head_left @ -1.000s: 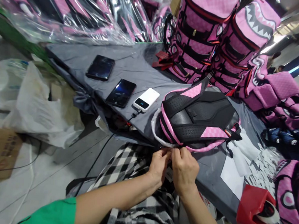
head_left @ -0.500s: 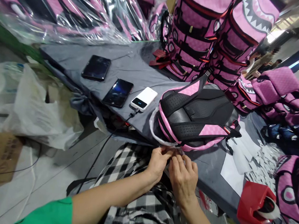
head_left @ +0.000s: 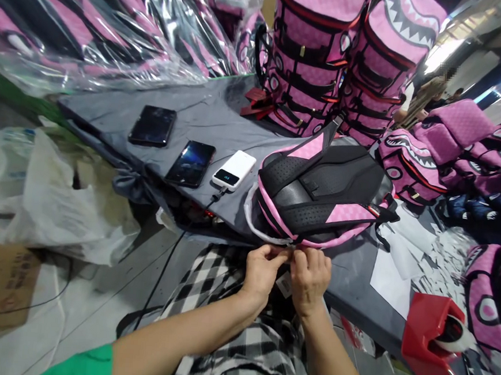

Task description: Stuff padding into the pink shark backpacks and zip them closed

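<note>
Watching from afar, I see the black-and-pink backpack [head_left: 349,172] lying strap side up on the grey cloth-covered table [head_left: 221,116], its long axis running left to right, just beyond the left hand [head_left: 259,276] and right hand [head_left: 311,278]. The right is nearer its middle; the fingers curl in, but I cannot tell whether the hidden tips clamp anything.
</note>
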